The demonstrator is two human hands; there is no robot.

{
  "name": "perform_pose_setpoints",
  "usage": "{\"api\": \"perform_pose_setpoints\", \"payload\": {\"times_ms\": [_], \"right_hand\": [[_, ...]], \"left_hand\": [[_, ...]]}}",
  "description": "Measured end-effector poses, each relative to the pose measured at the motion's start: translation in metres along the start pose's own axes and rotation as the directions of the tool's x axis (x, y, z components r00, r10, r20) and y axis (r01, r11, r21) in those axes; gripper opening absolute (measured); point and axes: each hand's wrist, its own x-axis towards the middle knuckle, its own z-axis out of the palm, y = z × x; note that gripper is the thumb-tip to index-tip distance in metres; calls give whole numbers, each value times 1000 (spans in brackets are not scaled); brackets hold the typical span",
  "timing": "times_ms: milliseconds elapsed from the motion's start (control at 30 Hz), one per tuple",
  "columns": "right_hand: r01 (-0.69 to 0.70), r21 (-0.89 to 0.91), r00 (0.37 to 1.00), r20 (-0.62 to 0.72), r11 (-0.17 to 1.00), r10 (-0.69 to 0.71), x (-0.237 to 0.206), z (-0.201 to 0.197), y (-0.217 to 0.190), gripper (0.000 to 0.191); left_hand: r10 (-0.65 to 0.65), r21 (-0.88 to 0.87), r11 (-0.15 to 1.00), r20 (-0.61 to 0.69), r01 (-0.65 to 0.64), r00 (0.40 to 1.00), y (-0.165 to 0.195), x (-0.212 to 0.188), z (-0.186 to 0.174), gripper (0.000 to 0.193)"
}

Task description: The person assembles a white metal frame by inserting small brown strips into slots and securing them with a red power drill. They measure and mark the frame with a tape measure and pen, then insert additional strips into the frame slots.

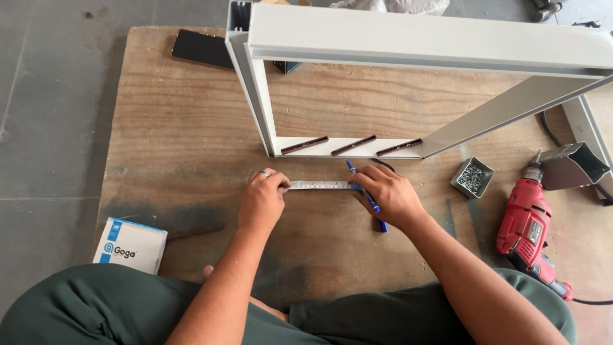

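Measuring step, I reckon: my left hand (pixel 262 198) pins the steel ruler (pixel 318 185) flat on the surface at 6 o'clock of the white frame (pixel 357 148); right hand (pixel 391 195) fingers grip a blue pen (pixel 365 193). Next move needs a steady mark.

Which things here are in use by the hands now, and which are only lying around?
In use:
- left hand and right hand holding the tape measure stretched on the board
- blue pen in the right hand
- white frame just beyond the tape

Lying about:
- red drill
- box of screws
- black phone
- white and blue carton
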Motion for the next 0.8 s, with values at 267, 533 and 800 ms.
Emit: {"api": "perform_pose_setpoints", "payload": {"times_ms": [267, 533, 800], "right_hand": [[-26, -37, 991, -131, 999, 21, -1, -15, 10, 17], [-113, -5, 973, -206, 994, 109, 5, -41, 10, 24], [-174, 3, 976, -135, 985, 173, 12, -37, 28, 35]], "left_hand": [[307, 478, 794, 219, -376, 926, 52, 44, -5, 17], [15, 723, 431, 593, -540, 805, 83, 134, -17, 19], [-184, 748, 392, 634, -535, 751, 79, 145, -1, 27]]}}
